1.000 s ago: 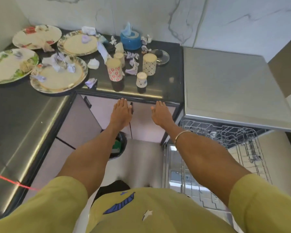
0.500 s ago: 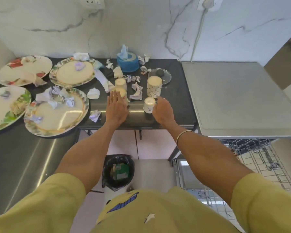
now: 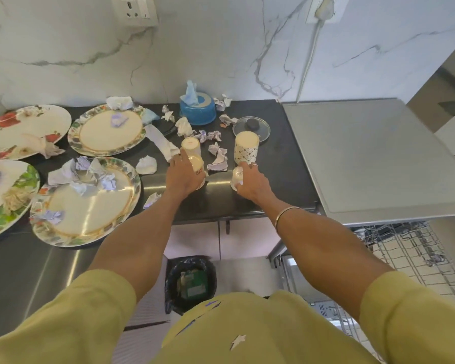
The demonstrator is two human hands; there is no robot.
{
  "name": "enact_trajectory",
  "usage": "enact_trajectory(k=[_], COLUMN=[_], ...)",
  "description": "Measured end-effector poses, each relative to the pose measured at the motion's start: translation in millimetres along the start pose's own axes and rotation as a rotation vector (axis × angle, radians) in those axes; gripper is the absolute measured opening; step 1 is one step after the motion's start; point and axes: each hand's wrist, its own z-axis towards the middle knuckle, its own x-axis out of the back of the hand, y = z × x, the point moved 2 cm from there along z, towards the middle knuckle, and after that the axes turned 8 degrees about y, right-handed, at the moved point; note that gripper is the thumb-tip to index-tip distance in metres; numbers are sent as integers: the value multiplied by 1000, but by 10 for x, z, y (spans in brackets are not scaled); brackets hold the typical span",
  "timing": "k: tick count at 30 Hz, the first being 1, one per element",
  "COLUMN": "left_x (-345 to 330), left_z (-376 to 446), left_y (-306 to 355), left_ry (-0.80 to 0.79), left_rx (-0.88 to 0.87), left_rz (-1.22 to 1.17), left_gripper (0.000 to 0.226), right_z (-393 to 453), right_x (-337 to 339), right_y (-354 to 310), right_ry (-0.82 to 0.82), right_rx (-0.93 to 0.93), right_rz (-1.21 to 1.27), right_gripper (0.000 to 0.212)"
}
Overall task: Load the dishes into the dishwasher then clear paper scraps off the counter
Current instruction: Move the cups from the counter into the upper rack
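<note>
Marble wall (image 3: 221,48) ran behind a black counter (image 3: 273,179), w/ a steel top (image 3: 378,153) to the right and a pulled-out dishwasher rack (image 3: 418,253) just below it. Four plates sat on the counter's left side: a red-flower plate (image 3: 13,127) at back left, a green-leaf plate (image 3: 0,206) at front left, a back plate (image 3: 108,132) beside the red one, and a front plate (image 3: 90,206) carrying a heap of paper scraps (image 3: 90,174). More scraps lay loose btwn the plates and cups. A bin (image 3: 191,283) stood on the floor under the counter edge. A blue tissue tub (image 3: 198,109) sat at the back by the wall, w/ a glass lid (image 3: 251,127) lying flat to its right. A tall cup (image 3: 246,149), patterned, stood upright just in front of the lid. The left hand (image 3: 181,177) was curled round a printed cup (image 3: 198,168), w/ another cup (image 3: 191,147) directly behind it, touching or nearly so. The right hand (image 3: 250,183) gripped a small cup (image 3: 237,177) near the counter's front, just in front of the tall cup.
</note>
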Motion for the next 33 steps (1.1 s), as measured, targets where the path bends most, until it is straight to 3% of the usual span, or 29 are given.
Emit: enact_trajectory(k=[7,17,33], left_x=[73,120,-31], left_z=[175,71,-717], left_y=[100,101,769], left_ry=[-106,-52,-104], left_rx=[78,51,-166], left_rz=[56,21,-24], left_gripper=[94,91,90], right_z=[106,11,-814], right_x=[23,24,231], right_y=[44,84,639], right_ry=[-69,35,160], right_rx=[-7,-44,-197], right_rz=[19,44,-2], right_gripper=[68,60,59])
